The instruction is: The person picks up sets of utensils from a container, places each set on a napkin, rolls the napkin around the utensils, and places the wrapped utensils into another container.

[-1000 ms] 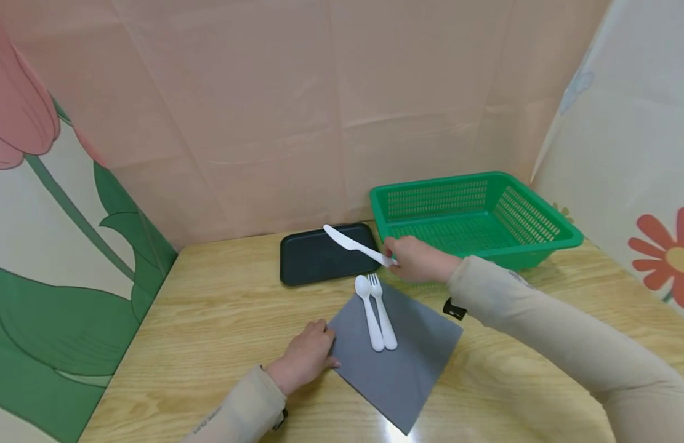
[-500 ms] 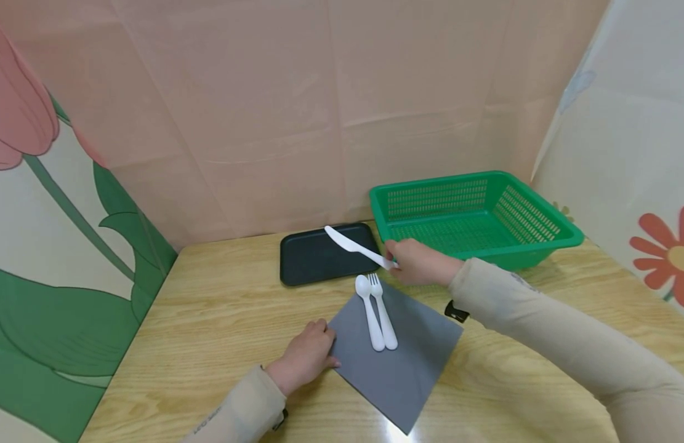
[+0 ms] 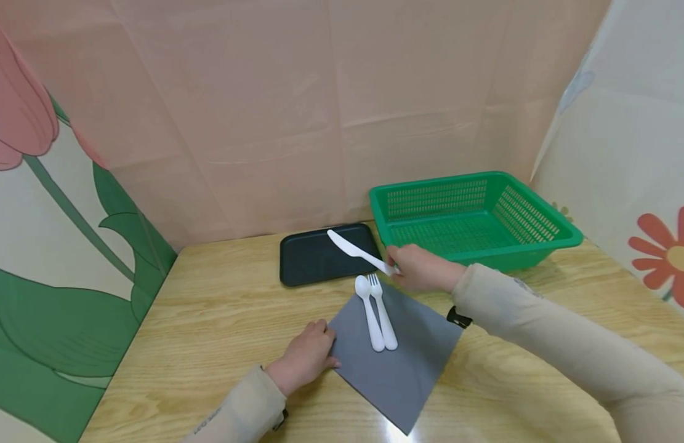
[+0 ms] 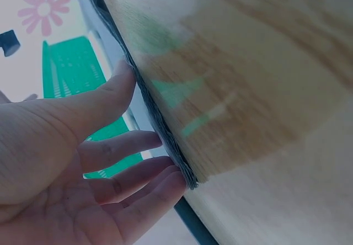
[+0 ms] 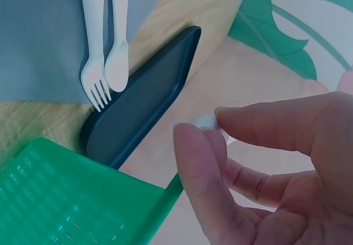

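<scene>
My right hand [image 3: 425,267] pinches the handle end of a white plastic knife [image 3: 350,247]. Its blade points to the back left, over the black tray in the head view. In the right wrist view only the tip of the handle [image 5: 205,122] shows between thumb and finger. A grey folded napkin [image 3: 414,363] lies turned on the table, bearing a white spoon [image 3: 372,317] and a white fork [image 3: 385,317] side by side. My left hand [image 3: 304,357] rests at the napkin's left edge. From the left wrist, thumb and fingertips touch its layered edge [image 4: 157,110].
Behind the napkin lies a shallow black tray [image 3: 314,261]. A green slotted basket [image 3: 486,255] stands at the back right, just beyond the right hand. A pink sheet [image 3: 253,123] rises behind the wooden table [image 3: 209,320].
My right hand has come slightly toward me and to the right, with the knife moving along. The left hand, napkin, spoon and fork stay where they were.
</scene>
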`<action>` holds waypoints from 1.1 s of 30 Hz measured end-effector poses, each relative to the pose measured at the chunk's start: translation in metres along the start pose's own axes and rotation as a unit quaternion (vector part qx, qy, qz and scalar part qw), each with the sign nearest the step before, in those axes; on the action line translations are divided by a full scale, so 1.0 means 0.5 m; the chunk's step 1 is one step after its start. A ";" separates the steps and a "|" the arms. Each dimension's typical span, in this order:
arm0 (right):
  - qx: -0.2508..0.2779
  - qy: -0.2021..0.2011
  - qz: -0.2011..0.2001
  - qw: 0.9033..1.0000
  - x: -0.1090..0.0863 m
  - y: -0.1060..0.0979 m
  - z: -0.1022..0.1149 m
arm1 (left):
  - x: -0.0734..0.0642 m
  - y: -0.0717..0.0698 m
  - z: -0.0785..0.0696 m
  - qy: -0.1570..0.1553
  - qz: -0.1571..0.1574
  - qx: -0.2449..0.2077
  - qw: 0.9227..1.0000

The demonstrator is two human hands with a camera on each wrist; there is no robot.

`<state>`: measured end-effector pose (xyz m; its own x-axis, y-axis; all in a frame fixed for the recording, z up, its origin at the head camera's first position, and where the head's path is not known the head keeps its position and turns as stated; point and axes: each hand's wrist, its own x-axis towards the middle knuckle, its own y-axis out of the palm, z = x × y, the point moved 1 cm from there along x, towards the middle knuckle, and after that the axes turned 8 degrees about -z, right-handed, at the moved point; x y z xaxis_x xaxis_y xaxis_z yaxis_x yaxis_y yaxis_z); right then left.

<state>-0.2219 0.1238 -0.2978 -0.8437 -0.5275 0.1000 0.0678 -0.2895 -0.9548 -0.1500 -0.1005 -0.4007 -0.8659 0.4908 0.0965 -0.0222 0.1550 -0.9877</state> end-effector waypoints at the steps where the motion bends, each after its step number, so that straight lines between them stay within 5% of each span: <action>1: 0.000 -0.002 -0.001 1.000 -0.001 0.001 -0.001 | 0.000 0.000 0.000 -0.001 0.000 0.001 1.000; 33: 0.014 0.017 0.019 1.000 -0.030 0.028 -0.012 | -0.001 -0.002 -0.003 -0.004 0.005 0.001 1.000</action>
<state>-0.2115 0.1323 -0.3145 -0.8577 -0.5113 0.0533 0.1155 -0.2928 -0.9492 -0.1491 -0.0997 -0.3993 -0.8696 0.4863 0.0851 -0.0142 0.1476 -0.9889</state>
